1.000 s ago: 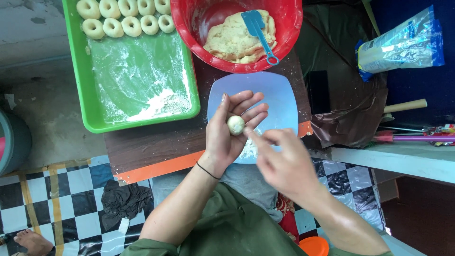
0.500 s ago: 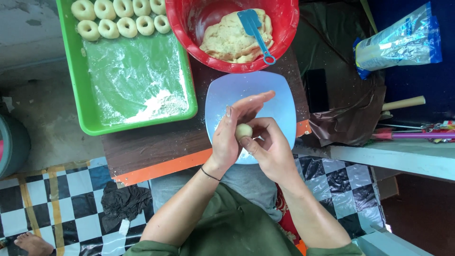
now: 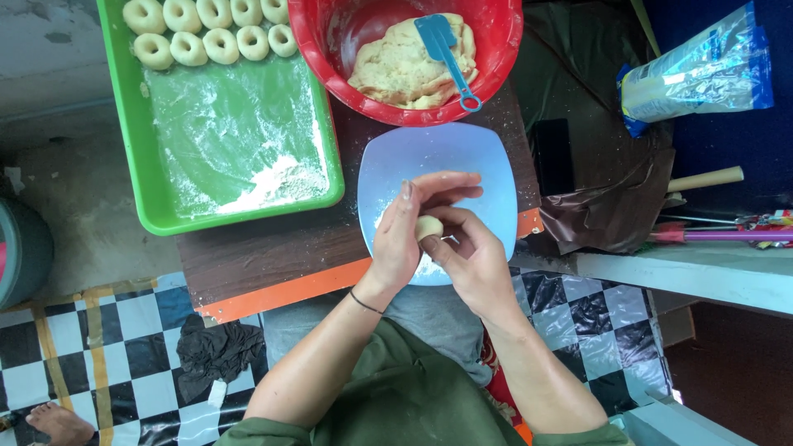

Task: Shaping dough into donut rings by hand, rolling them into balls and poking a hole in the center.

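Left hand (image 3: 410, 231) and right hand (image 3: 467, 256) are pressed together, both clamped on the small dough ball (image 3: 428, 226), only its pale top showing between thumb and fingers. I read this as shaping under way over the pale blue plate (image 3: 487, 153). A second ago the ball sat exposed on the open left palm with the right hand apart; since then the right has closed in and the pair has shifted onto the plate's near side. Unchanged: green tray (image 3: 132, 165) with dough rings (image 3: 206, 29), red bowl (image 3: 504, 49) holding dough mass (image 3: 396, 70) and blue scraper (image 3: 446, 54).
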